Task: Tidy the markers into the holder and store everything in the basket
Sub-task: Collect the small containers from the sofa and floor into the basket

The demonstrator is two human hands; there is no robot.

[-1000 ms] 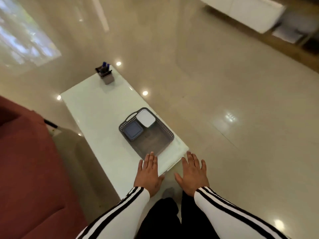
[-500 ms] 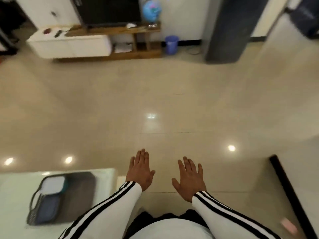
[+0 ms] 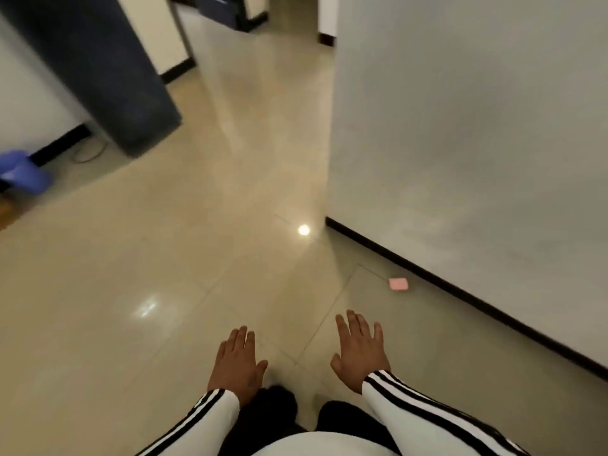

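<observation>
Both hands empty over floor; no task item in view.
Left hand (image 3: 238,363), right hand (image 3: 358,353): fingers straight and spread, palms down, apart from each other, holding nothing, above tiled floor (image 3: 164,274). Markers, holder, basket: none in view, whereabouts cannot be told. Also present: wall (image 3: 460,126) at right, small pink object (image 3: 398,284) on floor near its skirting, dark pillar (image 3: 98,60), blue bin (image 3: 23,172) far left. Step, as judged: between handling, no grasp begun. Next move calls for bringing markers and holder into view before any reach.

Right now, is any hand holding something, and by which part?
Nothing is held. The left hand and the right hand are both open above the floor, fingers straight, touching nothing.
</observation>
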